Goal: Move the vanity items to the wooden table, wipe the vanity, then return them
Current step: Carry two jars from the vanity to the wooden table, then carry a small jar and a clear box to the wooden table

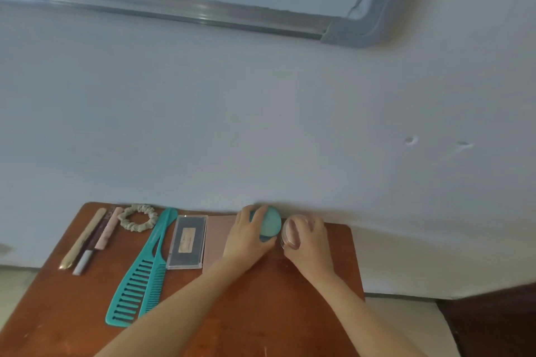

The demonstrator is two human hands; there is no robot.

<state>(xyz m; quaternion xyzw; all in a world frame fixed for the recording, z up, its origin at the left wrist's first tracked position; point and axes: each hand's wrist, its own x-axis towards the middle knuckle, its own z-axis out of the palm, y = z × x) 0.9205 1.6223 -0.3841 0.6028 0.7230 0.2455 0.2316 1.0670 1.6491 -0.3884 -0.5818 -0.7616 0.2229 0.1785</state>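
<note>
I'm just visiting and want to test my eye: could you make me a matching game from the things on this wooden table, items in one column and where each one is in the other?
Items:
1. scrunchie
2. teal combs
3. teal round case
4. small jar

Places:
A. under the right hand
B. at the back edge, lying free near the pencils
C. under the left hand
D. lying free, left of the dark flat box

Pairs: 1-B, 2-D, 3-C, 4-A
</note>
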